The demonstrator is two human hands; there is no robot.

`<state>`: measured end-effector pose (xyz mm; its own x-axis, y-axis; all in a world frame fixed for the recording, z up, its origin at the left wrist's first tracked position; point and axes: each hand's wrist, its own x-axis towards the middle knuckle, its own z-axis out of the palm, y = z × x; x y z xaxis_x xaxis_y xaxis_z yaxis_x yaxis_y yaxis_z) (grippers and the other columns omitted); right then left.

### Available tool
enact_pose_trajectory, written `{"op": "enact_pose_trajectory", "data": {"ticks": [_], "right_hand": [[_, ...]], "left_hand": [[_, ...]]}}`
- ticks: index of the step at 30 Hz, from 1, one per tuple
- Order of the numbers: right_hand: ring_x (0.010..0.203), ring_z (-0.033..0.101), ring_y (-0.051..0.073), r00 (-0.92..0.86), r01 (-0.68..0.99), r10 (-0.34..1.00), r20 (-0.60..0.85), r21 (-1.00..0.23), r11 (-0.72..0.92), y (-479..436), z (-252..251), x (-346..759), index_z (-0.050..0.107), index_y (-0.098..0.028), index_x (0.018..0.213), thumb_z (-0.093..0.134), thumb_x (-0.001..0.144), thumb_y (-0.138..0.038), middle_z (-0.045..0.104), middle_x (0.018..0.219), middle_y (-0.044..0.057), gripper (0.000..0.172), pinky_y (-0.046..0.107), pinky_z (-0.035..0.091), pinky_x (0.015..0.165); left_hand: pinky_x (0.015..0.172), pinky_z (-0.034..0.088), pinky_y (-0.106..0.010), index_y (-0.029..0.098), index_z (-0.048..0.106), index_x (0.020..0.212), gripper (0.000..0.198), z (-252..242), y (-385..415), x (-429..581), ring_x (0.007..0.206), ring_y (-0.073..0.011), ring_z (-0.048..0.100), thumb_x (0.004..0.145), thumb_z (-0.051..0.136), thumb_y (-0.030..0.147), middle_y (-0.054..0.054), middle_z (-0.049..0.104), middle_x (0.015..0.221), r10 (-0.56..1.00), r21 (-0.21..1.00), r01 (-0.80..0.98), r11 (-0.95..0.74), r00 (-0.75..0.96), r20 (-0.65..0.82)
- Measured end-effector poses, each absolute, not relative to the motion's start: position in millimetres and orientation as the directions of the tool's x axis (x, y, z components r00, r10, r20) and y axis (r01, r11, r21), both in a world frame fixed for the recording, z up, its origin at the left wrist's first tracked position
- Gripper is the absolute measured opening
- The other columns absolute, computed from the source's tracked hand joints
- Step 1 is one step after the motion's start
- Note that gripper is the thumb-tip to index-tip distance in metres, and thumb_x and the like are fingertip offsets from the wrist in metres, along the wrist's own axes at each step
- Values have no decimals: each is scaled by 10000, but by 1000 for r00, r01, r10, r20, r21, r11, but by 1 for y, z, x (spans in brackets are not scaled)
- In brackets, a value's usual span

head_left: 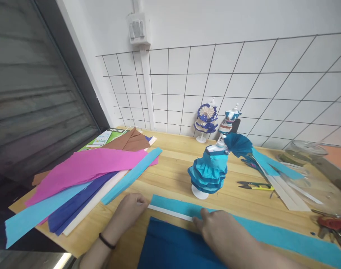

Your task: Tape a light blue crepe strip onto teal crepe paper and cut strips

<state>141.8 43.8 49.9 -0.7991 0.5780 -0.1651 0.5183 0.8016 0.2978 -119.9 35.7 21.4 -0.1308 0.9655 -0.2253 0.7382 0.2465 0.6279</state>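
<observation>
A long turquoise crepe paper strip (260, 229) lies flat across the front of the table. Along its near edge runs a narrow white tape strip (170, 212). My left hand (134, 206) is closed at the tape's left end, fingertips pinched together there. Farther right along the tape, my right hand (215, 226) has its thumb and forefinger close together on the tape and paper; its other fingers are curled under and partly hidden. Just below lies a dark blue paper sheet (173, 246). Behind the strip stands a small dress form (209, 170) in ruffled turquoise paper.
Pink paper (86, 168) and other coloured strips are piled at left. Two more small dressed forms (206, 117) stand by the wall grid. At right are yellow-handled thread snips (256, 185), a dark blue paper fan (239, 145), a clear jar (307, 148) and keys (331, 226).
</observation>
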Motion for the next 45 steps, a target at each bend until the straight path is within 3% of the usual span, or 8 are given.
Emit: {"op": "enact_pose_trajectory", "data": {"ticks": [5,14,22,32,45], "right_hand": [[435,571,158,-800,512,569,-188,278,812,53,48,145,654,-179,871,592,689,-69,656,646,65,222,289,103,311],[468,612,153,-800,508,563,-206,268,819,56,42,147,649,-202,1002,604,690,-59,685,706,75,346,271,101,323],[474,614,163,-799,511,564,-208,259,820,57,40,148,642,-210,964,599,694,-83,677,706,69,302,273,105,325],[457,608,163,-792,514,569,-219,264,816,57,38,148,638,-215,987,573,707,-68,678,716,68,323,276,104,323],[467,622,177,-783,514,577,-234,279,811,54,44,146,644,-221,989,587,691,-66,684,723,64,341,280,111,324]], "left_hand": [[520,306,-239,175,517,536,177,20,40,-119,592,-151,505,654,427,272,16,526,552,960,600,757,260,-139,-242],[518,278,-242,179,501,519,178,18,43,-121,582,-142,484,652,419,264,29,486,531,958,545,797,259,-138,-253],[524,269,-245,181,531,537,189,21,44,-119,576,-144,466,661,423,275,30,488,531,946,510,811,287,-155,-285],[503,207,-256,187,435,462,189,21,45,-120,508,-113,351,640,417,249,57,314,475,950,515,817,260,-121,-287],[534,290,-249,184,557,551,175,24,44,-118,590,-153,494,654,441,266,26,522,542,940,482,821,305,-180,-289]]}}
